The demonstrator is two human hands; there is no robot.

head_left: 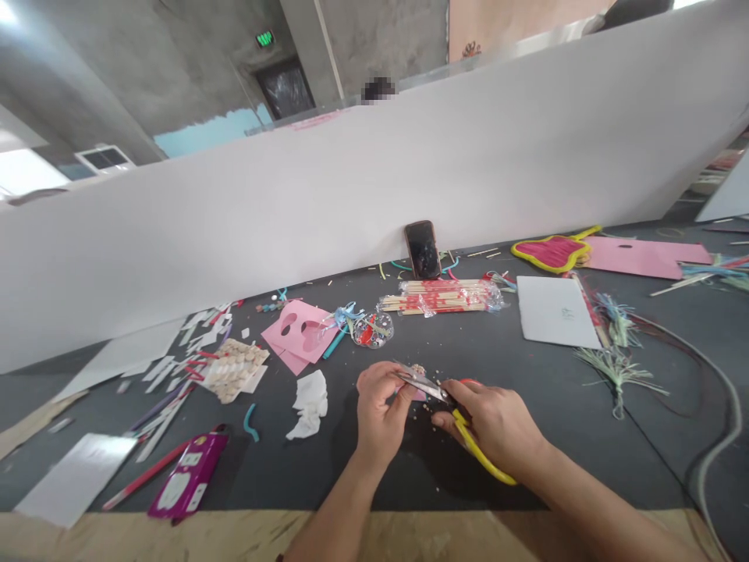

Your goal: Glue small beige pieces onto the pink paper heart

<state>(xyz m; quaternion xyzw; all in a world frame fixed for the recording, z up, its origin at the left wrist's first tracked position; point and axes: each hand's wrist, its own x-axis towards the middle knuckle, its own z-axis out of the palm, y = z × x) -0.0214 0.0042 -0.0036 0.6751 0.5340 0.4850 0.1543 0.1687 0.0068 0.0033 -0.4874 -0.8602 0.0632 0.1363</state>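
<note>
My right hand [497, 425] grips a pair of scissors [430, 385] with a yellow handle and a bit of red showing. Their metal blades point left, toward the fingertips of my left hand [383, 406]. Thumb and forefinger of that hand are pinched at the blade tips, and what they hold is too small to make out. Beneath the blades, small pale bits and a scrap of pink paper [419, 395] lie on the dark table. To the left of my left hand is a crumpled white tissue [310, 404].
A phone [422, 250] leans against the white partition [328, 203], behind bundled sticks [445, 297] in plastic. Pink cards [301, 332], a round clear case [374, 329] and a purple packet [188, 476] lie leftward. Rightward are a white card [555, 311], tassels [619, 371] and a grey cable [722, 398].
</note>
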